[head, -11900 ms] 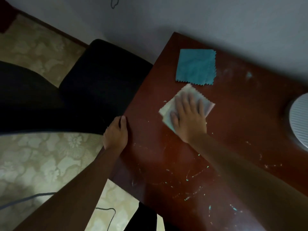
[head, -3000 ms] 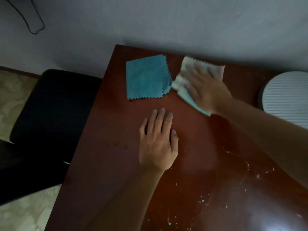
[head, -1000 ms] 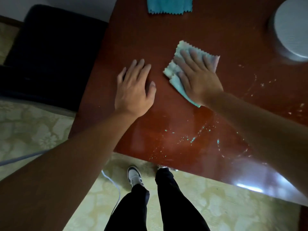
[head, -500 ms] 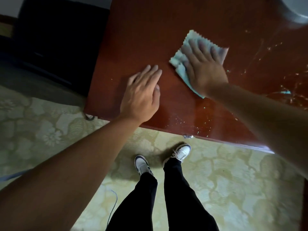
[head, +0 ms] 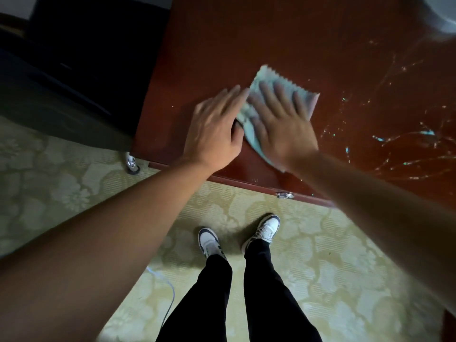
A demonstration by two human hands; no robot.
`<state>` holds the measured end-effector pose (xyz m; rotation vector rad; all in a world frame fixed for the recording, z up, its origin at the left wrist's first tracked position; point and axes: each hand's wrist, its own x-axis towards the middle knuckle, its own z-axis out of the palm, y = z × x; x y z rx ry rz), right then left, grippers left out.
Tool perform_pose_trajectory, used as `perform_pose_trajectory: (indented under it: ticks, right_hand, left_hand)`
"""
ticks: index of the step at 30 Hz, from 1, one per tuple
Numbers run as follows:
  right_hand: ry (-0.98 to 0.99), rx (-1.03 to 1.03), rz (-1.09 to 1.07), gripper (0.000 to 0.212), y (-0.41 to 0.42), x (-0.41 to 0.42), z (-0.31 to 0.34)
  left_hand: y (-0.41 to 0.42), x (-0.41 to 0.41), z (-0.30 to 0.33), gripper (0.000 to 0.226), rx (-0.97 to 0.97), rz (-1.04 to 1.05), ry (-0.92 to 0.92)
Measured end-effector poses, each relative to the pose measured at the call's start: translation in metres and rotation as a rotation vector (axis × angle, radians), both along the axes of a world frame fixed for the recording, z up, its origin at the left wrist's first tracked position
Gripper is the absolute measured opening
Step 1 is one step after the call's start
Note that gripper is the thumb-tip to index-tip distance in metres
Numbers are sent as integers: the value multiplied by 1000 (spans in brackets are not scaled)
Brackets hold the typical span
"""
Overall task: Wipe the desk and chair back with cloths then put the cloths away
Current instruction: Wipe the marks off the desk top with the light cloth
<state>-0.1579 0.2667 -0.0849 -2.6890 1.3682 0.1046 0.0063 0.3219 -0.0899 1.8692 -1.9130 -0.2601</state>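
Nearest the camera, a pair of white-and-dark sneakers [head: 237, 236] is standing on the pale patterned floor [head: 333, 267], and both bare forearms are reaching forward over the near edge of the glossy reddish-brown wooden desk [head: 283, 33]; the left hand [head: 213, 129] is lying flat on the wood with its fingers straight and close together, its fingertips just touching the cloth's left edge; the right hand [head: 281, 119] is pressing down with fingers spread on the pale mint-and-pink cloth with pinked edges [head: 304, 95] — blurred, so it is apparently sweeping. The step in hand is judged to be wiping the desk, with the cloth sitting near the front edge, left of centre; the next move is calling for carrying the cloth rightward, where pale and turquoise specks and streaks [head: 404, 144] are lying on the wood, keeping the palm flat so the cloth is not bunching — and the black chair [head: 81, 58], standing beyond the desk's left side, is not yet being wiped.
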Motion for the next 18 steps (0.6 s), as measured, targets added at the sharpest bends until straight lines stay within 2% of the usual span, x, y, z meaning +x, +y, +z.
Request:
perform_pose_trajectory:
  ticks: [3, 6, 8, 10, 13, 18]
  right_hand:
    - [19, 21, 177, 56, 55, 1, -2]
    - [-17, 59, 213, 54, 37, 11, 3]
    - [-57, 67, 152, 52, 1, 36, 3]
    - [-77, 66, 53, 51, -35, 64, 2]
    - [-79, 36, 133, 52, -30, 106, -1]
    - [-50, 81, 531, 51, 55, 104, 0]
  left_hand:
    - [17, 20, 4, 64, -24, 116, -58]
    - [40, 57, 3, 58, -17, 340, -93]
    - [57, 82, -3, 55, 68, 527, -33]
    - [68, 90, -10, 50, 161, 655, 122]
    - [76, 90, -16, 47, 154, 662, 297]
    - [76, 96, -11, 41, 135, 576, 332]
